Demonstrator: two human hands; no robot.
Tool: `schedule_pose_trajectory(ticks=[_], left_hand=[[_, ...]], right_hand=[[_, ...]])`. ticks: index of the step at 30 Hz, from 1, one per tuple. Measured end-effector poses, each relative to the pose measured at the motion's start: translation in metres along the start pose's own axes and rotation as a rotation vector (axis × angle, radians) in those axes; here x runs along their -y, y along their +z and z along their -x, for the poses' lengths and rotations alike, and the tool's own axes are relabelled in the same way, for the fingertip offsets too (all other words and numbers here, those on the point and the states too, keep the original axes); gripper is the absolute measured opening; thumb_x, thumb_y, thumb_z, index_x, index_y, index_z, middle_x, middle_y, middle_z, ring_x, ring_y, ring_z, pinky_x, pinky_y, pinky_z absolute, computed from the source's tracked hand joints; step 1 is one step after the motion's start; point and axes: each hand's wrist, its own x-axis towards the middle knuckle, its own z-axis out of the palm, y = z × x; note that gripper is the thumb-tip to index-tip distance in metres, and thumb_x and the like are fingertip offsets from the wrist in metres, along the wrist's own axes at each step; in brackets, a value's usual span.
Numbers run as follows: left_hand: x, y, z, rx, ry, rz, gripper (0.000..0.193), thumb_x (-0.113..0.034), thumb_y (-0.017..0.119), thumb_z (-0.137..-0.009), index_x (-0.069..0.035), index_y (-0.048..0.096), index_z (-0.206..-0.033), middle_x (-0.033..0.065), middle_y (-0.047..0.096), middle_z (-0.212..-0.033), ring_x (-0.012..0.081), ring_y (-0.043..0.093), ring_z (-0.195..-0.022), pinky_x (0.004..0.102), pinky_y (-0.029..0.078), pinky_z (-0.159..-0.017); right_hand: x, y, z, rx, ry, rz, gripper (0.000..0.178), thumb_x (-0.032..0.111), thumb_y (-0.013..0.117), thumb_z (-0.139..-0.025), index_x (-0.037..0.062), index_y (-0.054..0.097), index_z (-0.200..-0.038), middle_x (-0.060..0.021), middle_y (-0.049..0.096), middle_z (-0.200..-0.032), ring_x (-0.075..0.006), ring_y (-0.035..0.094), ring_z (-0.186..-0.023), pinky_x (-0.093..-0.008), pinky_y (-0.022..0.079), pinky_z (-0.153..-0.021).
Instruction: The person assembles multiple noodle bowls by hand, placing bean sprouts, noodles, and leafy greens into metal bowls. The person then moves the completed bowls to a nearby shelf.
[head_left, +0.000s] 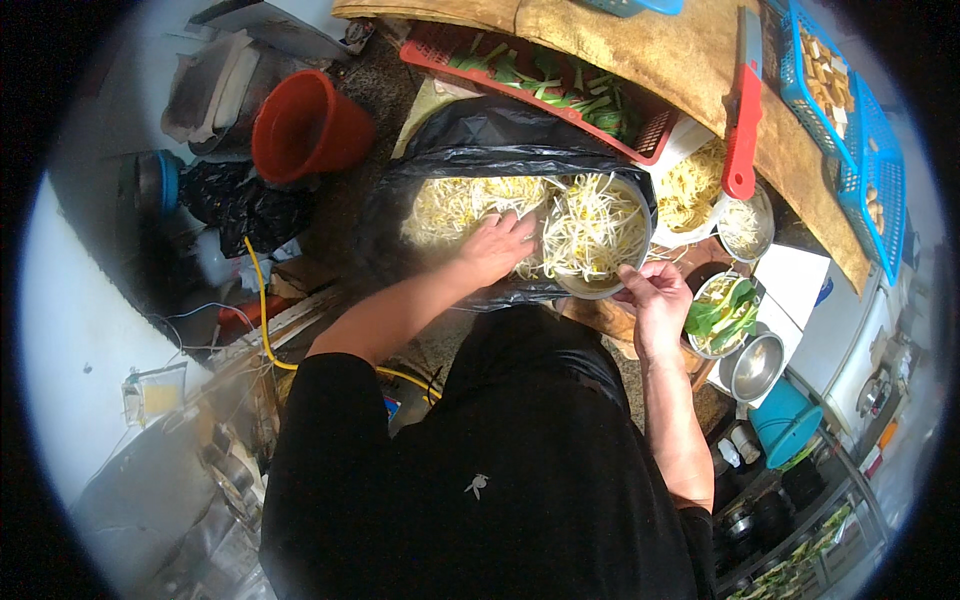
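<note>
My left hand rests on loose bean sprouts inside a black plastic bag. Its fingers are stretched out and a little apart, the tips partly among the sprouts. Beside it, at the right end of the bag's opening, a round bowl is heaped with pale sprouts. My right hand pinches the near right rim of this bowl between thumb and fingers.
A red basket of cut greens stands behind the bag. A red-handled knife lies on the wooden board. Noodles, a bowl of leafy greens and a metal bowl are at right; a red bucket is at left.
</note>
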Motion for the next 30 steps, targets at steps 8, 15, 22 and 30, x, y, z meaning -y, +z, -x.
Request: schedule_pose_trajectory(ticks=[8, 15, 22, 30], left_hand=[[0.016, -0.040, 0.030, -0.198, -0.288, 0.428, 0.060, -0.014, 0.081, -0.087, -0.004, 0.059, -0.142, 0.0175, 0.050, -0.146, 0.0334, 0.051, -0.136, 0.0466, 0.044, -0.117], [-0.037, -0.093, 0.004, -0.347, -0.330, 0.976, 0.072, -0.020, 0.077, -0.090, -0.011, 0.046, -0.155, 0.0260, 0.033, -0.159, 0.0494, 0.050, -0.136, 0.0509, 0.045, -0.119], [-0.047, -0.065, -0.001, -0.685, -0.498, 0.812, 0.060, -0.022, 0.068, -0.099, -0.002, 0.048, -0.152, 0.0273, 0.042, -0.156, 0.0443, 0.045, -0.142, 0.0528, 0.037, -0.120], [-0.058, -0.043, 0.019, -0.717, -0.453, 0.534, 0.066, -0.042, 0.062, -0.102, -0.007, 0.045, -0.156, 0.0224, 0.038, -0.160, 0.0417, 0.040, -0.146, 0.0556, 0.032, -0.119]], right_hand=[[-0.020, -0.008, -0.011, 0.012, -0.044, 0.124, 0.019, -0.010, 0.071, -0.089, 0.0055, 0.062, -0.083, -0.0033, 0.069, -0.080, -0.0119, 0.066, -0.069, -0.0270, 0.057, -0.068], [-0.044, 0.022, -0.023, 0.046, -0.010, 0.020, 0.021, -0.010, 0.075, -0.086, 0.0055, 0.063, -0.081, -0.0026, 0.069, -0.077, -0.0106, 0.063, -0.065, -0.0260, 0.053, -0.064], [-0.033, 0.034, -0.010, 0.066, 0.098, -0.207, 0.020, -0.009, 0.076, -0.085, 0.0057, 0.062, -0.081, -0.0047, 0.068, -0.077, -0.0146, 0.065, -0.064, -0.0273, 0.055, -0.064], [-0.039, 0.030, -0.009, 0.061, 0.180, -0.253, 0.019, -0.009, 0.073, -0.086, 0.0062, 0.062, -0.084, -0.0069, 0.069, -0.079, -0.0175, 0.066, -0.066, -0.0295, 0.056, -0.067]])
